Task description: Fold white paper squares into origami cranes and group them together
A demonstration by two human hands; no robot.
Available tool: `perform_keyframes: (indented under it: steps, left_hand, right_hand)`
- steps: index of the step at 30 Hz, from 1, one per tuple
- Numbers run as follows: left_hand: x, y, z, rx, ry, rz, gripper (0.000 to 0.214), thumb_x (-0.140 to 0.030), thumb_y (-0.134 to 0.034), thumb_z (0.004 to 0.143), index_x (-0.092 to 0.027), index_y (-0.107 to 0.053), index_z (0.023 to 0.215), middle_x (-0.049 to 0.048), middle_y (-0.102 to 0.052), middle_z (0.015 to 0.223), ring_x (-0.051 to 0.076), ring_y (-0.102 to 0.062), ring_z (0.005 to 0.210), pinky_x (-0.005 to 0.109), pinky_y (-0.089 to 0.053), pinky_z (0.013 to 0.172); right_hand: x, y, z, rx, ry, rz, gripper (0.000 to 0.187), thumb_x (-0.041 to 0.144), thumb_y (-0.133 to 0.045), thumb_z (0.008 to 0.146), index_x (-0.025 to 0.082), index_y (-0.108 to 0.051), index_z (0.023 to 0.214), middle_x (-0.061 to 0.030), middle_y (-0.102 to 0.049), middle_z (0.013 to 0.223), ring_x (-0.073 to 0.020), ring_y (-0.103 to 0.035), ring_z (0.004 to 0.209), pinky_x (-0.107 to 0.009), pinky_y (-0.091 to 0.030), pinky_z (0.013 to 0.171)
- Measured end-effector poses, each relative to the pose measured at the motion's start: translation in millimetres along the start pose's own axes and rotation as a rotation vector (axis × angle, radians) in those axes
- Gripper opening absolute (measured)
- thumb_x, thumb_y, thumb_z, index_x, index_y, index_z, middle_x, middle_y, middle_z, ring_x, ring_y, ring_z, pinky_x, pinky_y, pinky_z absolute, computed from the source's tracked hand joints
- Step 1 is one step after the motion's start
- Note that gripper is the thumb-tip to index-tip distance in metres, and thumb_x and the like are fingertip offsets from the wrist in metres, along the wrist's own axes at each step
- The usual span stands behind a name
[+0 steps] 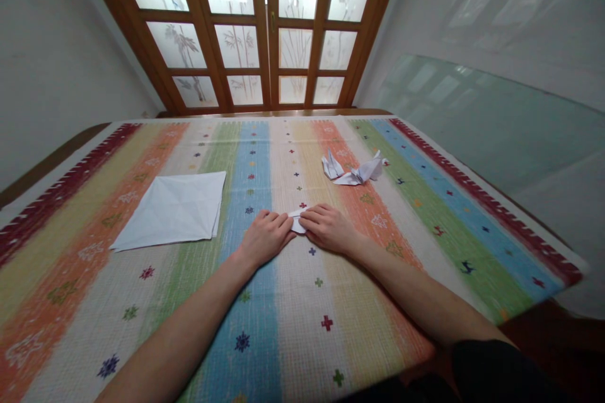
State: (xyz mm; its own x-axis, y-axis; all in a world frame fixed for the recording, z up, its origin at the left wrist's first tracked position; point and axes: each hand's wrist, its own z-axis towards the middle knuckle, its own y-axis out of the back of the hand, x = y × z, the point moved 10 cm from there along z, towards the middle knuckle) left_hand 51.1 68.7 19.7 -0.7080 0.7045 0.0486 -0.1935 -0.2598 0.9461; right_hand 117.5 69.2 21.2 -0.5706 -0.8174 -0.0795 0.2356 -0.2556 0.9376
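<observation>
Between my two hands, low over the middle of the table, is a small folded piece of white paper (296, 224). My left hand (267, 234) is closed on its left end, and my right hand (329, 227) is closed on its right end. Only the middle of the paper shows; my fingers cover the rest. Beyond my right hand stand folded white paper cranes (360, 171), close together. Over to the left of my left hand lies a flat stack of white paper sheets (177, 208) with creases across the top one.
A striped, patterned tablecloth (302, 340) covers the table. Wooden doors (268, 63) with frosted panes stand at the far end. White walls flank the table, and a pale green glass panel (454, 113) is along the right one.
</observation>
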Motion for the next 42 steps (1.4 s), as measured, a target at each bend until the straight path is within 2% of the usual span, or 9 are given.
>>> perform_keyframes:
  steps: [5, 10, 14, 24, 28, 32, 35, 38, 42]
  left_hand:
    - [-3.0, -2.1, -2.7, -0.028, -0.100, -0.126, 0.021, -0.020, -0.046, 0.096, -0.016, -0.064, 0.087, 0.0073, -0.069, 0.091, 0.019, -0.059, 0.085, 0.033, -0.046, 0.076]
    - [12.7, 1.1, -3.6, -0.078, 0.014, -0.362, 0.024, -0.022, -0.047, 0.095, -0.017, -0.067, 0.083, 0.0071, -0.069, 0.092, 0.018, -0.060, 0.087, 0.032, -0.050, 0.081]
    - [25.1, -1.4, -3.3, -0.074, 0.128, -0.445, 0.019, -0.025, -0.052, 0.092, -0.017, -0.066, 0.082, 0.0065, -0.067, 0.090, 0.019, -0.059, 0.088, 0.034, -0.050, 0.082]
    - [34.9, -9.4, 2.0, 0.017, 0.296, -0.243, 0.021, -0.027, -0.051, 0.092, -0.017, -0.061, 0.077, 0.0061, -0.059, 0.085, 0.020, -0.056, 0.082, 0.033, -0.047, 0.077]
    - [35.6, -10.8, 0.7, 0.059, 0.318, -0.227, 0.014, -0.026, -0.053, 0.090, -0.016, -0.062, 0.088, 0.0064, -0.061, 0.087, 0.020, -0.055, 0.082, 0.034, -0.045, 0.076]
    - [28.4, -10.3, 0.8, 0.081, 0.239, -0.202, 0.027, -0.025, -0.047, 0.094, -0.020, -0.059, 0.118, 0.0073, -0.062, 0.098, 0.022, -0.055, 0.089, 0.036, -0.044, 0.078]
    - [18.7, -11.1, 1.5, 0.112, 0.140, -0.137, 0.029, -0.025, -0.043, 0.096, -0.028, -0.062, 0.118, 0.0077, -0.062, 0.102, 0.024, -0.054, 0.093, 0.037, -0.042, 0.078]
    - [14.8, -11.0, 1.6, 0.114, 0.108, -0.106, 0.028, -0.022, -0.045, 0.095, -0.028, -0.063, 0.116, 0.0091, -0.062, 0.110, 0.025, -0.053, 0.099, 0.039, -0.041, 0.082]
    - [4.5, -11.1, 3.4, 0.101, 0.039, -0.096, 0.034, -0.019, -0.041, 0.096, -0.026, -0.056, 0.125, 0.0090, -0.058, 0.130, 0.025, -0.053, 0.110, 0.040, -0.040, 0.088]
  right_hand:
    - [-0.2, -0.3, -2.1, 0.019, -0.067, 0.064, 0.019, 0.030, -0.052, 0.093, 0.014, -0.061, 0.088, -0.0134, -0.069, 0.097, -0.0237, -0.063, 0.093, -0.036, -0.045, 0.084]
    - [-5.1, -1.0, -3.7, 0.058, -0.171, 0.132, 0.023, 0.031, -0.047, 0.097, 0.014, -0.061, 0.090, -0.0137, -0.068, 0.097, -0.0227, -0.063, 0.091, -0.035, -0.046, 0.083]
    - [-15.8, 0.9, -5.6, 0.022, -0.303, 0.199, 0.025, 0.030, -0.043, 0.098, 0.015, -0.061, 0.089, -0.0133, -0.068, 0.098, -0.0225, -0.062, 0.092, -0.036, -0.046, 0.083]
    - [-34.9, -3.5, -0.7, -0.051, -0.467, 0.158, 0.021, 0.029, -0.055, 0.093, 0.014, -0.065, 0.083, -0.0113, -0.066, 0.096, -0.0220, -0.058, 0.089, -0.035, -0.046, 0.082]
    - [-40.3, -4.0, -2.0, -0.047, -0.495, 0.160, 0.017, 0.032, -0.061, 0.090, 0.016, -0.063, 0.084, -0.0098, -0.064, 0.093, -0.0221, -0.056, 0.086, -0.034, -0.045, 0.077]
    - [-49.6, -3.9, -7.6, -0.061, -0.540, 0.238, 0.018, 0.029, -0.065, 0.087, 0.016, -0.063, 0.099, -0.0084, -0.064, 0.093, -0.0218, -0.057, 0.087, -0.034, -0.045, 0.077]
    - [-50.2, -3.5, -9.3, -0.059, -0.465, 0.272, 0.019, 0.028, -0.065, 0.087, 0.019, -0.066, 0.104, -0.0091, -0.064, 0.101, -0.0217, -0.058, 0.094, -0.036, -0.045, 0.083]
    - [-51.3, -4.0, -12.1, -0.054, -0.391, 0.279, 0.011, 0.027, -0.065, 0.087, 0.021, -0.072, 0.093, -0.0095, -0.065, 0.103, -0.0221, -0.058, 0.097, -0.039, -0.045, 0.087]
    - [-58.6, -5.6, -15.5, -0.091, -0.391, 0.383, 0.010, 0.025, -0.066, 0.085, 0.020, -0.073, 0.091, -0.0088, -0.067, 0.102, -0.0209, -0.060, 0.097, -0.039, -0.047, 0.087]
